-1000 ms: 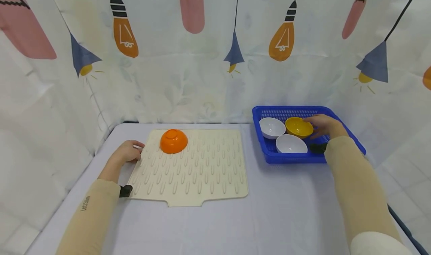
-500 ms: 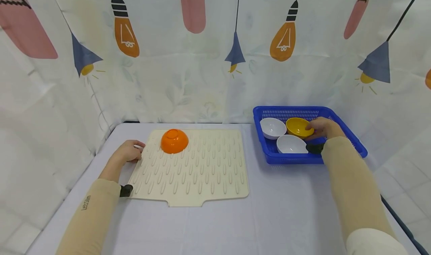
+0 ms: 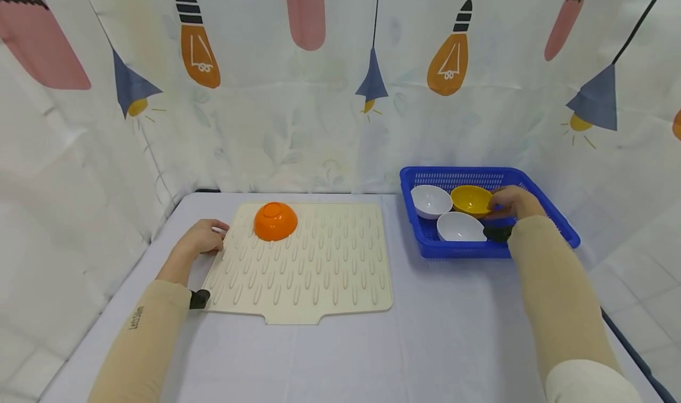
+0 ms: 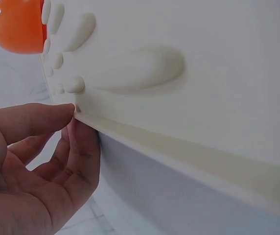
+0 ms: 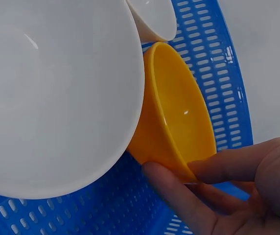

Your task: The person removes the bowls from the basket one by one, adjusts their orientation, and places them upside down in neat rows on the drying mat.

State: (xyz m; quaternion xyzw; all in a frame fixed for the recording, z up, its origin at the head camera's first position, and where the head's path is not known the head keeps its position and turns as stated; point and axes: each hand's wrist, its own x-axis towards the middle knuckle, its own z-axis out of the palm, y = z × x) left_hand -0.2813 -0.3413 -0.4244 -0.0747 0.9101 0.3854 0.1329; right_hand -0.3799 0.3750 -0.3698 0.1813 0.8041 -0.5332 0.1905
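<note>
Right wrist view: the yellow bowl (image 5: 176, 110) sits in the blue basket (image 5: 213, 54), tilted on its side against the near white bowl (image 5: 57, 93), with the far white bowl (image 5: 154, 17) just beyond its rim. The right hand (image 5: 238, 191) pinches the bowl's rim, thumb inside the bowl and fingers (image 5: 172, 191) under its outer wall.

Head view: the yellow bowl (image 3: 471, 200) lies at the back right of the blue basket (image 3: 558, 228), directly left of the right hand (image 3: 512, 202), which is touching it. A round bowl has no long axis; its opening faces up and towards the person. The left hand (image 3: 201, 238) is well apart from the bowl, across the worktop (image 3: 425, 332).

The left hand rests at the left edge of the cream drying mat (image 3: 308, 267). In the left wrist view the left hand (image 4: 32, 166) has its fingers loosely curled, a fingertip touching the mat's edge (image 4: 145, 142); it grips nothing. An orange bowl (image 3: 275, 221) stands upside down on the far left part of the mat, near the left hand but apart from it.

Writing: small lettering runs along the left sleeve (image 3: 137, 318); it appears to read "LetsSlim", though it is too small to confirm. The patterned curtain (image 3: 319, 96) behind carries lamp drawings and no text.
</note>
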